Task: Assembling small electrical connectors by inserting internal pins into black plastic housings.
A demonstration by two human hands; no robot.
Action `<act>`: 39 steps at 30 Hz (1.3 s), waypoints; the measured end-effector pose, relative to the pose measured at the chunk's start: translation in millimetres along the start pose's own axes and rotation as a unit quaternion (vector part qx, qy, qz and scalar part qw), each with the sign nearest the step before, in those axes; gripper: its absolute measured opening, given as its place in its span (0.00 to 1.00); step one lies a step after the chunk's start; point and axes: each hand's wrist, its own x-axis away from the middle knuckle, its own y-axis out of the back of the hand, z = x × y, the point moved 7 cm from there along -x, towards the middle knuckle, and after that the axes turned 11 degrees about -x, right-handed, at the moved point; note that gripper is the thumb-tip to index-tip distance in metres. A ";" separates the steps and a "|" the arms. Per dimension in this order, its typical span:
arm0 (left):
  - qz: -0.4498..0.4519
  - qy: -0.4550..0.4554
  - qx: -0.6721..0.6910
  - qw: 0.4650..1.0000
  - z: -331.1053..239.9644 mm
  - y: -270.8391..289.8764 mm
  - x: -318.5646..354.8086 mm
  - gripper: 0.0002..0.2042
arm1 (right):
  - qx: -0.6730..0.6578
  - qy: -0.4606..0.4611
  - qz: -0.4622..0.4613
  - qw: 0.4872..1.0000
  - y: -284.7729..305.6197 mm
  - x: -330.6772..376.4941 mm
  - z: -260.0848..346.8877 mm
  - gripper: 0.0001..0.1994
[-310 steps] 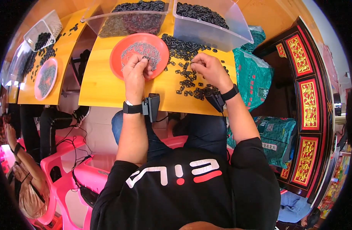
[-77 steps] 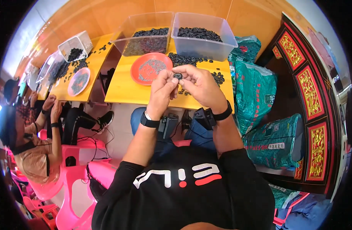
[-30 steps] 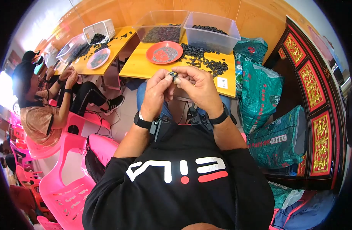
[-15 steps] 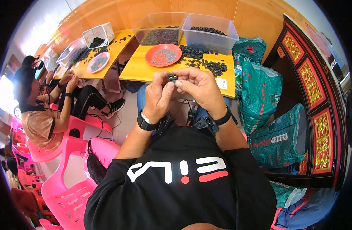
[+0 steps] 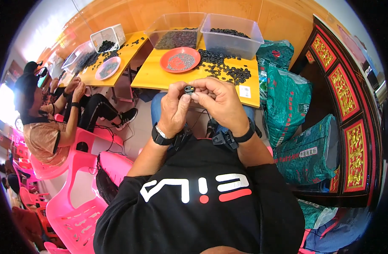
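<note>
Between my two hands, just in front of the yellow table's near edge, is a small black oval part with two round openings (image 5: pixel 189 89). My left hand (image 5: pixel 173 108) pinches it from the left between thumb and fingers. From the other side, the thumb and curled fingers of my right hand (image 5: pixel 217 99) close on it; whether they also hold some tiny piece is too small to tell. Beyond my hands, a red plate (image 5: pixel 163 63) of small grey metal bits stands on the table, with a scatter of similar black parts (image 5: pixel 236 75) to its right.
Two clear plastic bins (image 5: pixel 255 41) with black parts stand at the back of the yellow table (image 5: pixel 147 78). Green sacks (image 5: pixel 287 101) and a carved dark cabinet (image 5: pixel 325 80) are on the right. A co-worker (image 5: pixel 46 127) sits on the left near pink chairs (image 5: pixel 75 203).
The black part has tilted and shifted slightly left and down between my fingers. My right hand has turned a little with it; my left hand has hardly moved.
</note>
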 end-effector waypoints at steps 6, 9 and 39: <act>-0.018 -0.024 -0.025 0.999 -3.0 2.7 1.6 0.11 | 0.033 0.038 -0.001 0.999 -4.1 0.4 3.8 0.10; -0.031 -0.034 -0.022 0.999 -7.7 3.7 2.8 0.10 | 0.054 0.051 -0.002 0.997 -5.6 1.8 5.9 0.10; -0.020 0.232 0.277 0.932 16.2 -1.9 7.1 0.05 | -0.011 -0.059 0.004 0.998 -11.1 2.0 -11.4 0.12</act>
